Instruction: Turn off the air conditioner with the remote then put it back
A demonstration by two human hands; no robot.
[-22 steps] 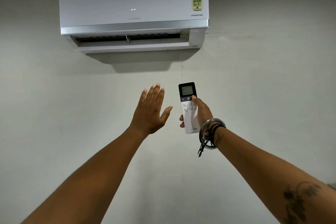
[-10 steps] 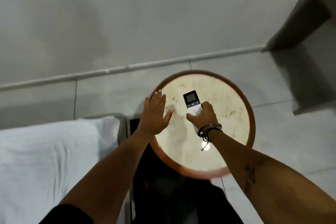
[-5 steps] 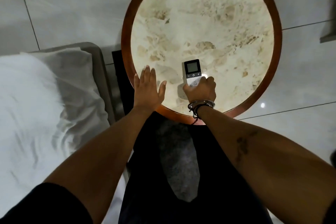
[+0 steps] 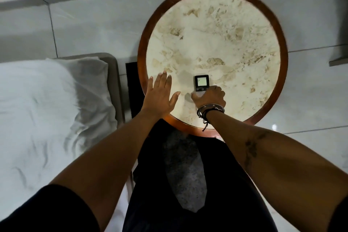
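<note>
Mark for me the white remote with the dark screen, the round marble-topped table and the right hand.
White remote with the dark screen (image 4: 201, 83): head view, on its screen end.
Round marble-topped table (image 4: 284, 58): head view, on its brown wooden rim.
Right hand (image 4: 210, 98): head view, on the back of the hand.

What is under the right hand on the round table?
The right hand covers the lower part of the white remote; only its dark screen end sticks out, above the marble top of the round table. The remote's buttons and whether it already rests on the table are hidden.
</note>
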